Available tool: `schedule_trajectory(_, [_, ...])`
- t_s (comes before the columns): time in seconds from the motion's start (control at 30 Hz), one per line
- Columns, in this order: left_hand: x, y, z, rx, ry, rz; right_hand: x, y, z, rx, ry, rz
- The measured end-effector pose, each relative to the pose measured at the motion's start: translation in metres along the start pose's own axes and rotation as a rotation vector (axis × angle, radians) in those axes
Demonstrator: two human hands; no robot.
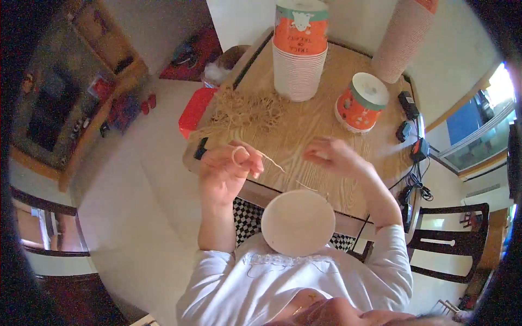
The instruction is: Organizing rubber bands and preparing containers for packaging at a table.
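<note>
My left hand [225, 171] is raised at the table's near edge, its fingers pinched on a thin tan strand of twine [273, 163]. The free end of the strand slants down to the right. Over the table, my right hand [334, 156] has bent, slightly blurred fingers; whether they grip anything cannot be made out. Below and between both hands, a round white paper bucket [298, 224] rests at my lap, with a second thin strand [306, 186] by its far rim. A loose tangle of tan twine [244, 113] lies on the table beyond my left hand.
On the wooden table [326, 125] stand a tall stack of orange and white paper buckets [300, 70] and a shorter one [361, 103]. Another long stack [405, 38] leans at the back right. Black adapters and cables [418, 149] line the right edge. A red container [197, 111] sits left.
</note>
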State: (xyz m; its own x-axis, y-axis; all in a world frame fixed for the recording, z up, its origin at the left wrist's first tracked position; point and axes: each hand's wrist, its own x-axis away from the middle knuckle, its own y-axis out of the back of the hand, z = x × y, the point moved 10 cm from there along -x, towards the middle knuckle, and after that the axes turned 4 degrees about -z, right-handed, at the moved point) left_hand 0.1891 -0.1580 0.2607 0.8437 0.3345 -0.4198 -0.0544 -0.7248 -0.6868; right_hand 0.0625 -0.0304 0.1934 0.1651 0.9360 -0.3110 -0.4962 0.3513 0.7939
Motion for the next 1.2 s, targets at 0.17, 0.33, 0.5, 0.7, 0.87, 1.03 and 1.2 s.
schedule_trajectory(0.17, [0.003,-0.06,-0.029,-0.046,-0.166,0.212,-0.043,-0.096,0.051,-0.45,0.093,0.368])
schedule_trajectory(0.33, [0.008,-0.076,-0.058,0.033,-0.278,0.2,-0.021,-0.128,0.08,-0.196,0.221,0.654])
schedule_trajectory(0.5, [0.029,-0.05,-0.086,-0.064,-0.394,0.116,-0.041,-0.092,-0.004,0.021,-0.233,0.515])
schedule_trajectory(0.7, [0.042,0.015,-0.088,-0.374,-0.427,-0.287,0.008,-0.01,-0.073,-0.049,-0.475,-0.006])
schedule_trajectory(0.87, [0.028,0.038,-0.021,-0.819,-0.025,-0.392,0.052,-0.013,-0.05,-0.192,-0.879,0.141])
schedule_trajectory(1.03, [0.002,0.001,0.015,-1.307,-0.225,-0.089,0.041,0.018,-0.012,0.12,-0.563,0.02])
schedule_trajectory(1.2, [0.001,0.012,0.052,-1.071,-0.027,-0.162,0.013,0.039,0.05,-0.085,-0.127,-0.38])
